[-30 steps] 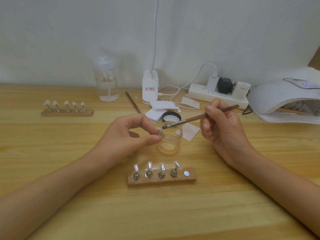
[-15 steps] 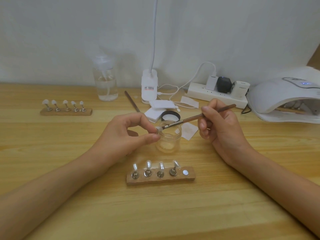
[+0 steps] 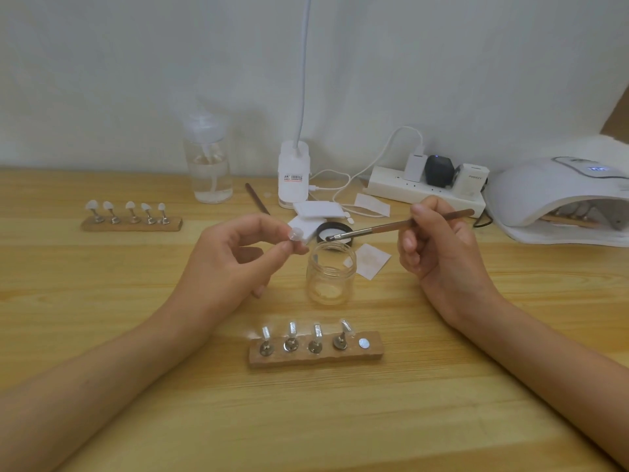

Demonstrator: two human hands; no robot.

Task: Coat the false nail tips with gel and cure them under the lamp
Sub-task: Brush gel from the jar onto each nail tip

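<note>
My left hand (image 3: 235,257) pinches a small clear false nail tip on its stand (image 3: 295,234) between thumb and fingertips, left of the glass gel jar (image 3: 331,274). My right hand (image 3: 439,247) holds a brown brush (image 3: 398,227) whose bristles point left, just above the jar's mouth and a little right of the tip. A wooden holder (image 3: 316,350) in front of the jar carries several nail tips on metal stands, with one bare magnet spot at its right end. The white curing lamp (image 3: 558,195) sits at the far right with another holder inside.
A second wooden holder (image 3: 131,218) with several tips lies at the left. A clear pump bottle (image 3: 208,165), a white clip lamp base (image 3: 293,175), a power strip (image 3: 425,185), the jar's black lid (image 3: 335,230), white pads and a spare brush (image 3: 257,198) stand behind the jar.
The brush tip has drawn away to the right from the nail tip. My left hand has turned the tip upward slightly. Both hands stay above the jar.
</note>
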